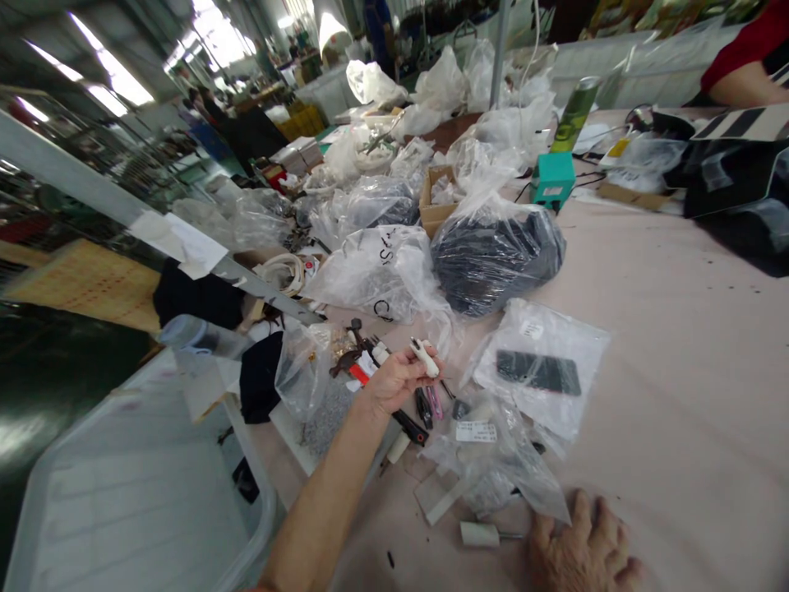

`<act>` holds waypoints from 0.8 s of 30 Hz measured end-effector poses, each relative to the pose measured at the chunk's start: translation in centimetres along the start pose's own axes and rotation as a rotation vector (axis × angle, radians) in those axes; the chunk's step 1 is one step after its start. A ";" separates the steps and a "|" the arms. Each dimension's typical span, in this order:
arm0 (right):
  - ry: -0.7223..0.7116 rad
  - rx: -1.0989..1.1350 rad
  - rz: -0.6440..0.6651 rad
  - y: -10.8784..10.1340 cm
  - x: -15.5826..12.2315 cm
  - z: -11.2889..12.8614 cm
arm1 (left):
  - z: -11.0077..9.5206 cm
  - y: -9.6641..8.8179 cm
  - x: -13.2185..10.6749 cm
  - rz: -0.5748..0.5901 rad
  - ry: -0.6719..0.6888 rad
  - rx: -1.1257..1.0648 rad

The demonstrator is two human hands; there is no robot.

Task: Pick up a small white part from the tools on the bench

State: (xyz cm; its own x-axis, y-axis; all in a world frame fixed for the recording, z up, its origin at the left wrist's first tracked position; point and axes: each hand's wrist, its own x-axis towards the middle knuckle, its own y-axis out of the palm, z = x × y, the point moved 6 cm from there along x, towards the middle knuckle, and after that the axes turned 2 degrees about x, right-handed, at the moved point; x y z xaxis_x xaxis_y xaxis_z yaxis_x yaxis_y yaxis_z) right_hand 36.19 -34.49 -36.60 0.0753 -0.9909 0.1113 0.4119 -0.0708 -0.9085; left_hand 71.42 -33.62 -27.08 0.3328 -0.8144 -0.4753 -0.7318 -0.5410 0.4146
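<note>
My left hand (395,380) is closed around a small white-handled tool (425,357), held just above a clutter of small tools (425,407) on the table (678,345). My right hand (583,551) lies flat on the table at the bottom edge, fingers spread, touching the corner of a clear plastic bag (493,456) with a white label. A small white cylinder (481,534) lies just left of that hand.
A flat clear bag holding a black strip (539,372) lies to the right. A big bag of dark parts (496,255) and several white bags (376,275) crowd the back. A grey plastic bin (123,485) stands at left. Another person's arm in a red sleeve (745,66) shows far right.
</note>
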 end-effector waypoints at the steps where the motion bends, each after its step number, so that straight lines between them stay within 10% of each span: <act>1: 0.006 -0.003 -0.001 -0.1 0.0 0.1 | 0.1 0.0 -0.2 0.004 0.001 -0.018; 12: -0.012 0.018 -0.002 1.1 -0.4 -1.2 | 1.5 0.2 -3.0 -0.065 0.046 0.341; 24: -0.024 -0.050 0.109 1.8 -0.2 -1.6 | 21.7 3.8 -19.9 -0.134 -0.154 0.569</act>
State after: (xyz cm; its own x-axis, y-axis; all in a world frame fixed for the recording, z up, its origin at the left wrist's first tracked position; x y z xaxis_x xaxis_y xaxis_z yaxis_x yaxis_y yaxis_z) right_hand 35.48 -34.65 -38.90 0.1393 -0.9901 0.0200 0.3544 0.0309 -0.9346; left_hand 49.11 -14.92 -32.91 0.3852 -0.6839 -0.6196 -0.9068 -0.4052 -0.1164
